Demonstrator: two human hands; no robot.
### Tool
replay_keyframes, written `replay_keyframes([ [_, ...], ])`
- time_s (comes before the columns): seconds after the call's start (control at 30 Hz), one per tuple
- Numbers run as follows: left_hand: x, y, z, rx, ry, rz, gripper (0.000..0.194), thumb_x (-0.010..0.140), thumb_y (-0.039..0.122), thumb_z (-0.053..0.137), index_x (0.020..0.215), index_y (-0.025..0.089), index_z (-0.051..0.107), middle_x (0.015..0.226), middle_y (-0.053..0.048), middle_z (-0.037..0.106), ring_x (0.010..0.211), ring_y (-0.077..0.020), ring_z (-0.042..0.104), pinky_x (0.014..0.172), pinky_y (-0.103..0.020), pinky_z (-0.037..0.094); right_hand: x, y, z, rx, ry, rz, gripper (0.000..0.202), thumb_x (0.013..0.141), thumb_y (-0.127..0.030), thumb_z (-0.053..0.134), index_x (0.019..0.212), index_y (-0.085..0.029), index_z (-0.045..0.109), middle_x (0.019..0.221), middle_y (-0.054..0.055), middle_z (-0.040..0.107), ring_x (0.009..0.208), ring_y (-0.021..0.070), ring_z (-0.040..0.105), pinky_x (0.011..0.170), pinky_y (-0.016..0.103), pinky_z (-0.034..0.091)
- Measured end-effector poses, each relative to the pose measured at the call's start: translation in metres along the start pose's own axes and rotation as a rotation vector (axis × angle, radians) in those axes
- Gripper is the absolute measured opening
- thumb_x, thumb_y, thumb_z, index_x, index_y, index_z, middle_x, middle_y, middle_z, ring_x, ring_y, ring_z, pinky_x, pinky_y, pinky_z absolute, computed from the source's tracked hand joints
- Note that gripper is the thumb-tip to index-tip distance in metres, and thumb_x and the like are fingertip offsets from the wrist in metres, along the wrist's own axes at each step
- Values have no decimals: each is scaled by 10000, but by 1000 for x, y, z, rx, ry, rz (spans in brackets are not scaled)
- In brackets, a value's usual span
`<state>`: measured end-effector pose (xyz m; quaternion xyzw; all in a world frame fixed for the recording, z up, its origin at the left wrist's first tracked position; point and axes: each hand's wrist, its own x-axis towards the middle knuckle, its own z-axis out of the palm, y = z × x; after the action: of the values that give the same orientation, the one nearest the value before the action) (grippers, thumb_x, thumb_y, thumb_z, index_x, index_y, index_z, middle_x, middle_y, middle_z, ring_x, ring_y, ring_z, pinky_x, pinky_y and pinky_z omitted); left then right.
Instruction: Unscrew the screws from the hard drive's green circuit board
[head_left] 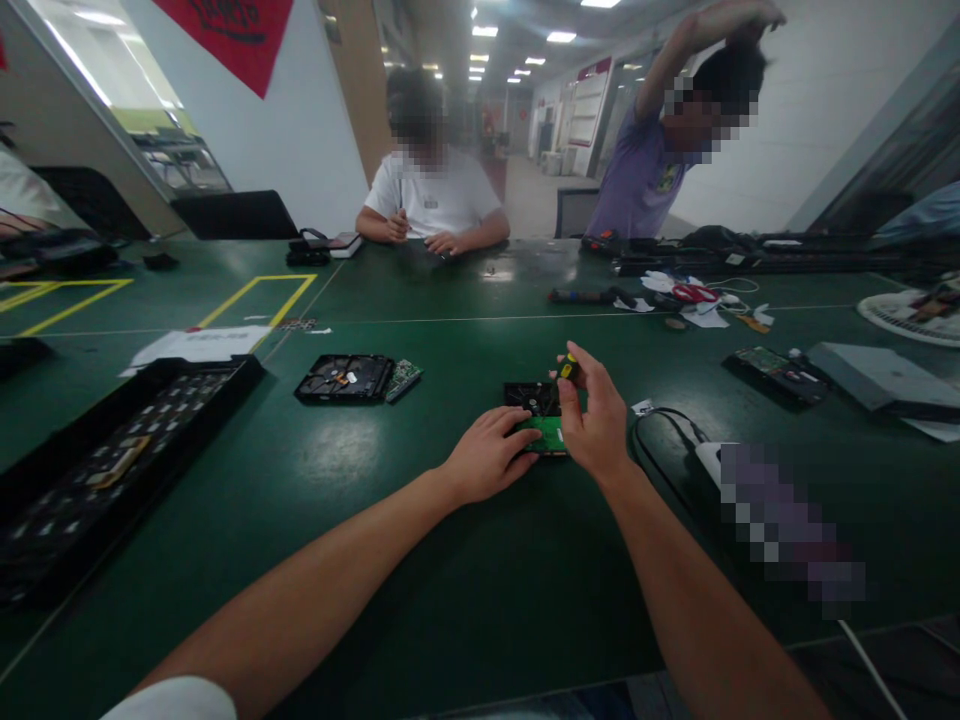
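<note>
A black drive-like case (525, 396) with a green circuit board (546, 436) at its near side lies on the green table in front of me. My left hand (491, 452) rests at the left edge of the board, its fingers spread over and beside it. Just to the right, my right hand (596, 420) is raised over the board, thumb and fingers closed on a small yellow and black screwdriver handle (568, 368). The screwdriver's tip is hidden.
An opened drive (345, 380) and a loose circuit board (404, 381) lie left of centre. A long black tray (244, 375) is at the left. Another drive (780, 376), a grey box (877, 378) and a cable (637, 440) are at right. Two people (450, 195) (637, 185) are across the table (450, 620).
</note>
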<state>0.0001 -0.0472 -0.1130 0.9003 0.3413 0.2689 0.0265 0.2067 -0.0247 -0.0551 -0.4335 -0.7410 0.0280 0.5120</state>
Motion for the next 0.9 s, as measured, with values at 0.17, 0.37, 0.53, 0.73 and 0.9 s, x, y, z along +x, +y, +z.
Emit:
replay_keyframes([
  [0.17,1,1,-2,1,-3,-2,358,1048,408,571,1320,200,675,1462,-165,592,1397,-337,550,1162,-573,483,1,-3,-1,-31,57,-17,425,1007,-395,609,1404,-248,572,1276,135,651,1121,277,654,925,482,611],
  [0.37,1,1,-2,11,-7,-4,365,1052,412,565,1319,190,676,1456,-169,595,1399,-337,546,1166,-562,480,-1,-2,0,21,37,19,431,1062,-330,494,1488,-270,488,1363,119,661,1123,256,692,984,493,594],
  [0.53,1,1,-2,10,-5,-1,353,1050,402,570,1319,199,675,1454,-162,599,1390,-337,555,1157,-566,487,0,-1,0,16,77,-10,440,1009,-376,624,1423,-248,545,1331,136,644,1128,267,676,910,456,629],
  [0.73,0,0,0,-1,1,0,360,1041,412,588,1320,201,673,1459,-163,597,1401,-341,549,1162,-567,482,-1,3,2,56,79,-32,425,1065,-324,519,1488,-281,503,1357,113,666,1142,259,691,958,478,616],
  [0.9,0,-1,0,-7,4,1,359,1045,402,580,1321,194,675,1453,-167,599,1401,-339,549,1165,-562,479,-1,4,3,48,92,-28,437,1027,-372,604,1448,-276,534,1326,126,654,1152,282,667,927,491,620],
])
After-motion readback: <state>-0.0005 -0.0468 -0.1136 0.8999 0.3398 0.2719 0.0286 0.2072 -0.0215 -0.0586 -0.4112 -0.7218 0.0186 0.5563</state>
